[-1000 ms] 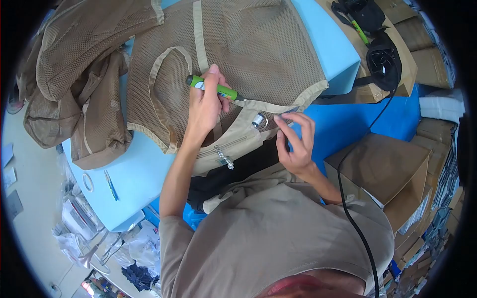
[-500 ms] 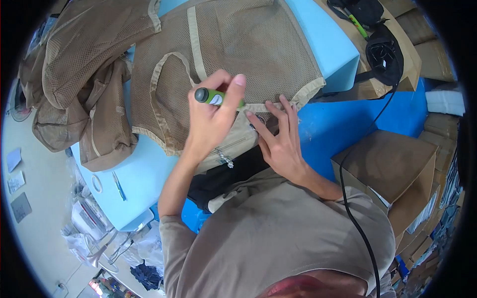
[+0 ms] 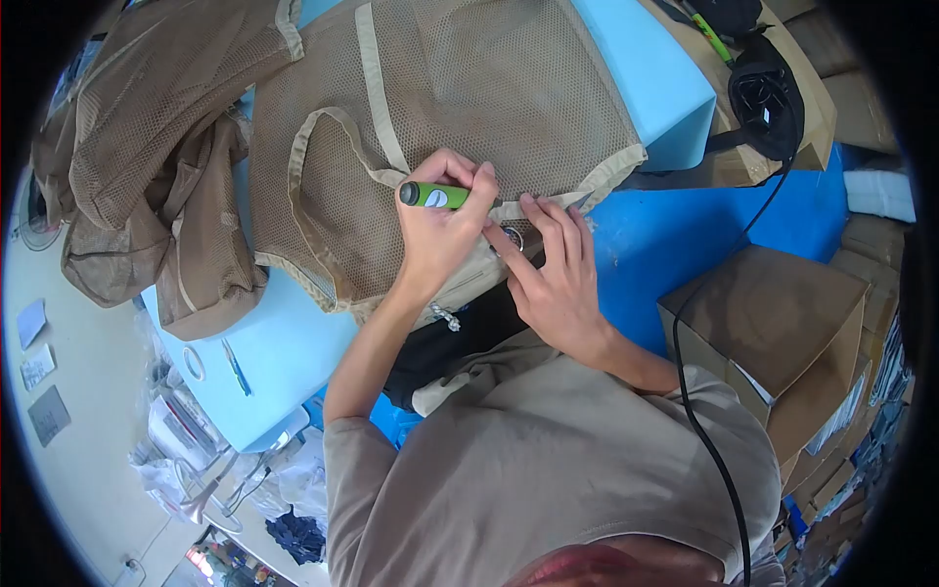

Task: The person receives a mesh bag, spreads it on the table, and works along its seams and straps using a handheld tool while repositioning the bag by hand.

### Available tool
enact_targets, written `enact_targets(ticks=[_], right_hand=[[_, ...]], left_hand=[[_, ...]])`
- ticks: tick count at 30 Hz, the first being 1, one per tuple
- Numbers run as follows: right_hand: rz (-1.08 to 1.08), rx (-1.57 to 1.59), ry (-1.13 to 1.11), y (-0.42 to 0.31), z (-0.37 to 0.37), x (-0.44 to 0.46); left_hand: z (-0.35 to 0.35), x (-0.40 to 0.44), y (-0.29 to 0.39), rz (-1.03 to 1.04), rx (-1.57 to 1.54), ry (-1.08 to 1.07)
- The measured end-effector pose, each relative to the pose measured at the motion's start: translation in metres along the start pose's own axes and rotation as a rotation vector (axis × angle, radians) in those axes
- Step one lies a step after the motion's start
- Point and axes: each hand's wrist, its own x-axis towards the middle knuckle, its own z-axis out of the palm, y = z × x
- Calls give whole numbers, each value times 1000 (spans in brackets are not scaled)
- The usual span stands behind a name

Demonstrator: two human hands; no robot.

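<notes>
My left hand (image 3: 437, 238) is closed around a thick green marker (image 3: 437, 196) with a dark grey end and a white label. The marker points right, and its far end meets the beige trim of a brown mesh bag (image 3: 469, 88). Just right of it, my right hand (image 3: 559, 284) lies with fingers stretched out over the trim, holding nothing visible. A small dark round piece shows beside its index finger. Below my hands hangs a beige zipped panel with a silvery cord end (image 3: 446, 318). A loose trimmed strap (image 3: 298, 186) lies on the mesh.
More brown mesh bags (image 3: 186, 108) are heaped at the left of the light blue table (image 3: 284, 362). A tape ring (image 3: 194, 363) and blue-handled snips (image 3: 237, 370) lie nearby. Cardboard boxes (image 3: 773, 303) stand at right. A black cable (image 3: 688, 411) crosses over my right side.
My left hand has shifted slightly right along the trim, and the marker has come closer to my right hand. The fingers of my right hand have drawn nearer together. The view has shifted a little.
</notes>
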Motion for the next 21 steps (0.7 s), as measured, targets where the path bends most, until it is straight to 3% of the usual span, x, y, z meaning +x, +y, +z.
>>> enact_targets(ticks=[2, 21], right_hand=[[-15, -22, 10, 1, 0, 0], [-12, -28, -21, 1, -3, 1]], left_hand=[[0, 1, -5, 84, 65, -5], [-5, 1, -7, 50, 102, -17]])
